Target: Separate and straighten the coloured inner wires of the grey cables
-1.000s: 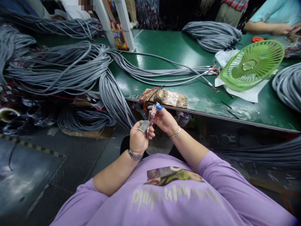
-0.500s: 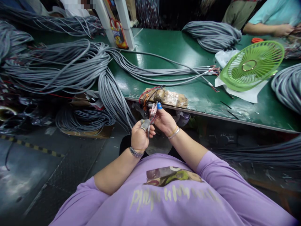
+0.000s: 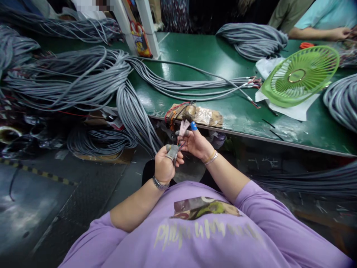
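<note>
L hand (image 3: 164, 165) fisted, thumb taped grey, watch on wrist. R hand (image 3: 198, 143) just beside it, fingers curled, blue cap on index tip, bangles on wrist. Both forearms bare, elbows bent, hands close together before chest.

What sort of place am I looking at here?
Likely a cable-assembly workshop: big bundles of grey cable heaped across a green workbench, and the left hand and right hand working thin wire ends.
</note>
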Available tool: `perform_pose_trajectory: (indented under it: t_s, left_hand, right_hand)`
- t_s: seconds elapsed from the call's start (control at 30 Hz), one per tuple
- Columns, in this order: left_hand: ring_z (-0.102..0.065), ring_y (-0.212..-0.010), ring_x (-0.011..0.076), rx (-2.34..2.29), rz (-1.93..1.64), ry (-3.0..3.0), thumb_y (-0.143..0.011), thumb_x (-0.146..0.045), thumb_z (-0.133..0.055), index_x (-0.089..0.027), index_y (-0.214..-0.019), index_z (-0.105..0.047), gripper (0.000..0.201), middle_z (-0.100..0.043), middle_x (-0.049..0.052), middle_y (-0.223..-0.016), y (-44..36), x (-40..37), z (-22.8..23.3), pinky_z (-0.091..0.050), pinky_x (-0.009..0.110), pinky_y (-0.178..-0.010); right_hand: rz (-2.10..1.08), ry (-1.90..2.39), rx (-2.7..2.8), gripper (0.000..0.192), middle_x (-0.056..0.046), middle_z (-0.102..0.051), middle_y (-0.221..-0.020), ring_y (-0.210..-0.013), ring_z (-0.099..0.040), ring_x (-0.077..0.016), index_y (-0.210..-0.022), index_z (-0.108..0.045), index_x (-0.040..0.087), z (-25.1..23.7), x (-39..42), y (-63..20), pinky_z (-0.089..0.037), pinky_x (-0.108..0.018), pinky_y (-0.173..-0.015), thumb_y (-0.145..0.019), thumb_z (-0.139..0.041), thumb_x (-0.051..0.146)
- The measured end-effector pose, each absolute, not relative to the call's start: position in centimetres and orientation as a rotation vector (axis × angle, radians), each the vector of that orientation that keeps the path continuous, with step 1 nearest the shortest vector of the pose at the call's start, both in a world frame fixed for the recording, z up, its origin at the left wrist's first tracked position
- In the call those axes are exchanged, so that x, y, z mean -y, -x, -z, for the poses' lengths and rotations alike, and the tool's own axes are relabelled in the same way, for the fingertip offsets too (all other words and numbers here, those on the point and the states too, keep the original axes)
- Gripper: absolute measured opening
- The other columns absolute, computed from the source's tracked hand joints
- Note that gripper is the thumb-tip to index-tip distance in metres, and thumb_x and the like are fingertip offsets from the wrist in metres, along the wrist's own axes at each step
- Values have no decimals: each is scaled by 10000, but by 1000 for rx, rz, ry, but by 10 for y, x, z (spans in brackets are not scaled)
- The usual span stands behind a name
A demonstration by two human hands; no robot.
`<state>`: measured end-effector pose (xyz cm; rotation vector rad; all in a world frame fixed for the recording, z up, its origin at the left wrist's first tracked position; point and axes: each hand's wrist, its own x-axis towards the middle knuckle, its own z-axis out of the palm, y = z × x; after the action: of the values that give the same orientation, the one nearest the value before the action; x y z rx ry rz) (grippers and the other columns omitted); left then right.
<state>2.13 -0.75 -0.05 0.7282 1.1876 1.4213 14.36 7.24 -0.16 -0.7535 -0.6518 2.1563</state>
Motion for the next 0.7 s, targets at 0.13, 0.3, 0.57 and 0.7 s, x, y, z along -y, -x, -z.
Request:
perform_pose_trajectory:
  t_s: [0.13,0.3,0.57,0.7]
  left_hand:
    - [-582,-418,93,-1243,-1402,-853,-711,-435,-718,-162,-775,-615,298,-644,-3,-582,-16,15,13,-351,165,-352]
    - [-606,-445,98,-1279,-1335,-977,-773,-397,-682,-165,-782,-622,240,-654,-1,-601,-14,21,24,-369,162,-362]
    - [-611,-459,102,-1235,-1110,-1113,-802,-393,-655,-161,-730,-615,246,-654,7,-600,-13,22,24,-407,174,-393]
    - [-589,-425,99,-1212,-926,-1136,-797,-399,-659,-150,-627,-597,308,-625,8,-536,-12,20,21,-419,178,-396]
  right_hand:
    - [-2150,903,1033,495,-53,-666,-720,-589,-597,-116,-810,-673,130,0,-67,-163,-501,-226,-526,-757,-642,621]
    - [-1898,930,1336,291,16,-612,-607,-520,-513,-64,-686,-644,142,-6,-65,-173,-416,-166,-479,-632,-816,370]
    - [-1821,870,1508,241,29,-570,-557,-521,-464,-67,-627,-622,125,-14,-65,-174,-387,-208,-520,-641,-771,314]
    - [-1790,895,1605,286,32,-576,-578,-543,-469,-68,-628,-617,116,-16,-63,-171,-395,-212,-539,-603,-792,340]
